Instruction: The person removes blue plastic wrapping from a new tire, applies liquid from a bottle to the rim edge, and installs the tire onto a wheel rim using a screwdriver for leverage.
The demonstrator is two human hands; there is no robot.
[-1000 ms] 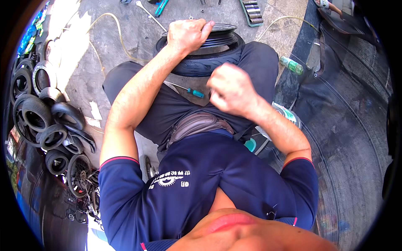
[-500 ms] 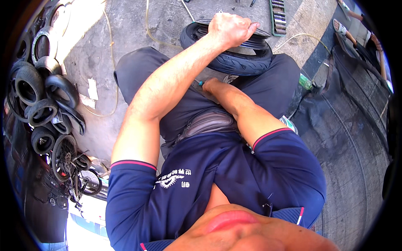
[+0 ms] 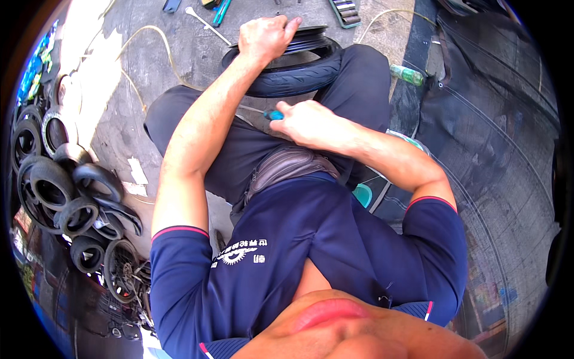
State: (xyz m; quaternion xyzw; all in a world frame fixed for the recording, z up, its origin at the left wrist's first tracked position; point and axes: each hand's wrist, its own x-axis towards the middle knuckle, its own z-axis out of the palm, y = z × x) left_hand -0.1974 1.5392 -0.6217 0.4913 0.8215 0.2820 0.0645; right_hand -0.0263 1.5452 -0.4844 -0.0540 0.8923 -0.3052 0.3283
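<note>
A black motorcycle tyre (image 3: 287,82) lies tilted between my knees, with a dark wheel rim (image 3: 306,40) partly inside it. My left hand (image 3: 266,40) is closed in a fist on the rim's upper left edge, thumb pointing right; its fingertips are hidden behind the hand. Nearer to me, over my lap, my right hand (image 3: 311,122) is wrapped round the teal handle of a screwdriver (image 3: 274,115). The thin metal shaft points left, below the tyre and apart from it.
A long metal tool (image 3: 206,25) lies on the concrete at the far left of the wheel. Beyond are a teal tool (image 3: 222,12) and a socket tray (image 3: 345,13). A green bottle (image 3: 406,75) lies right, near black sheeting (image 3: 478,131). Old tyres (image 3: 54,182) pile up left; a hose (image 3: 161,36) curves across the floor.
My right hand has come up and left from low in my lap, bringing the screwdriver into clearer sight. My left hand stays on the rim. The whole view has shifted.
</note>
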